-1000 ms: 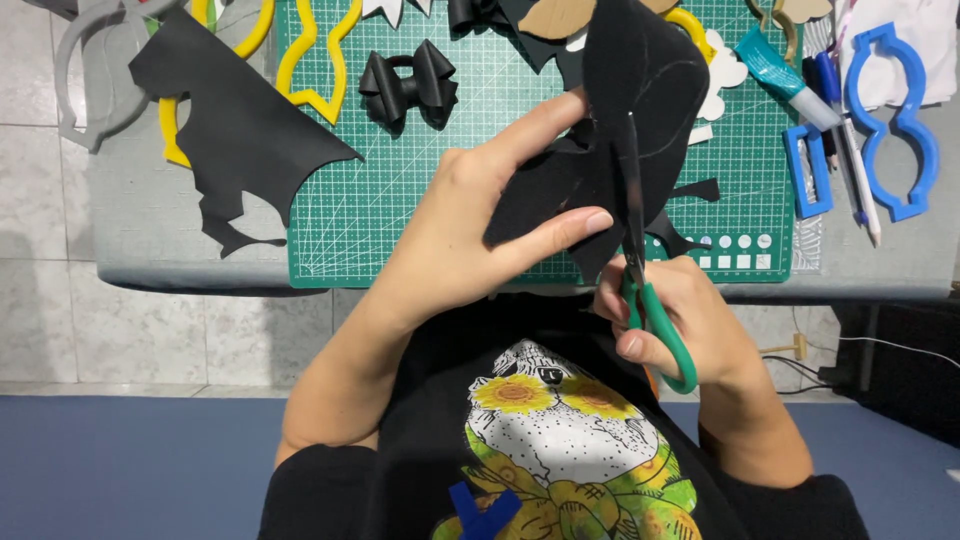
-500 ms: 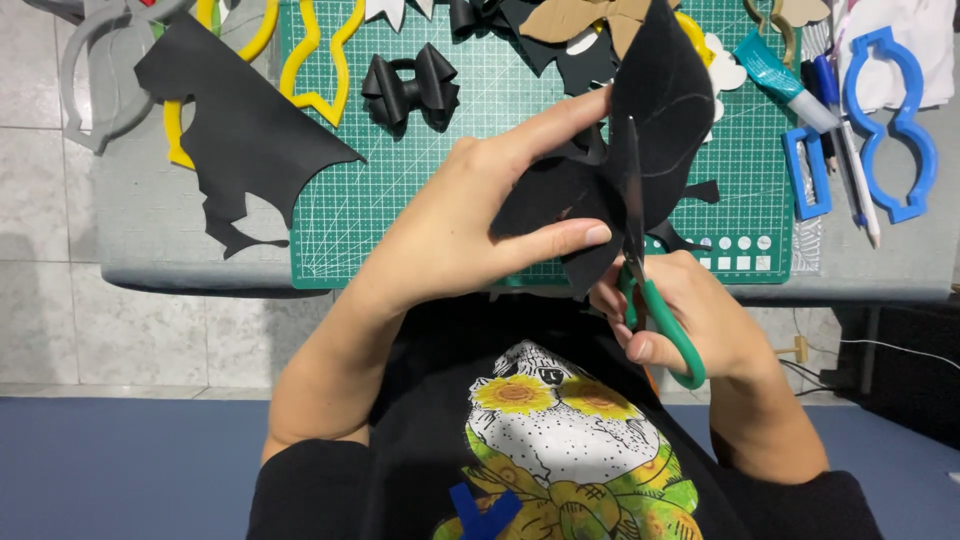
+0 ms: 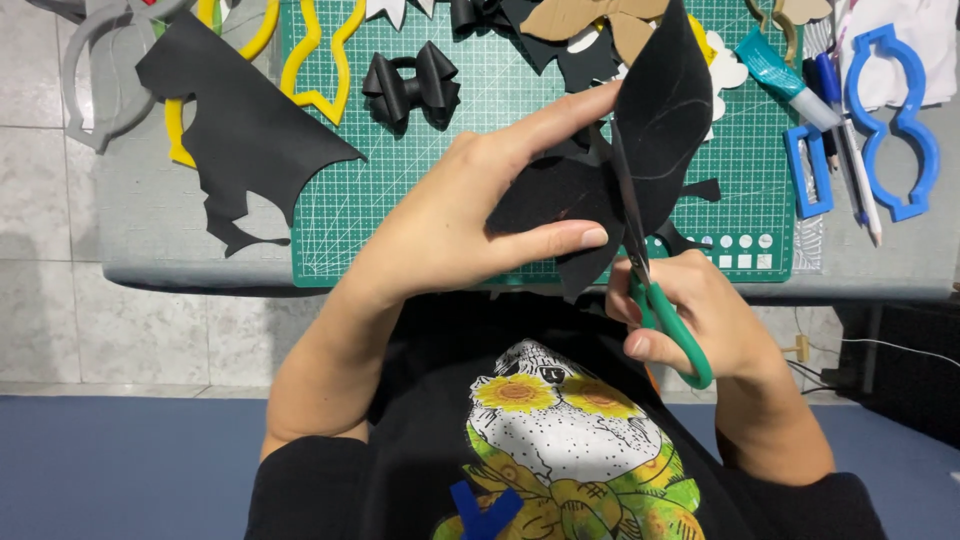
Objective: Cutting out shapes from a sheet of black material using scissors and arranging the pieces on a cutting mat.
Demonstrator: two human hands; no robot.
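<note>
Head view, hands
Left hand (image 3: pixel 450 235): raised over the near edge of the mat, grip clamped on the black sheet, thumb under, fingers (image 3: pixel 560 115) stretched over the top.
Right hand (image 3: pixel 700 320): below and right of the sheet, grip closed through the green handles of the scissors (image 3: pixel 650 290).
Scissors: blades pointing up and away, running into the sheet along its middle; whether the blades are fully closed cannot be told.
Black sheet (image 3: pixel 640 130): held in the air above the mat, between both hands, 1 flap curling upward to the right of the blades, a jagged part lower left under the thumb.

Head view, surface
Mat (image 3: pixel 400 220): green, gridded, lying on the grey surface (image 3: pixel 150 240), near edge just beyond the hands.
Bow (image 3: pixel 410 82): black, on the mat, well left of the held sheet.
Offcut (image 3: pixel 240 130): large black piece with a jagged lower edge, half on the mat's left edge, half on the surface.
Yellow outline (image 3: pixel 315 65): on the mat beside the offcut's top.
Grey outline (image 3: pixel 95 80): at the far left of the surface.
Blue outline (image 3: pixel 900 110): figure-8 shape at the far right.
Blue frame (image 3: pixel 808 170): small rectangle, at the mat's right edge.
Glue tube (image 3: pixel 780 75): teal cap, slanting, above the frame.
Pen (image 3: pixel 850 160): between frame and blue outline.
Brown card (image 3: pixel 590 20): at the mat's top, behind the held sheet.
</note>
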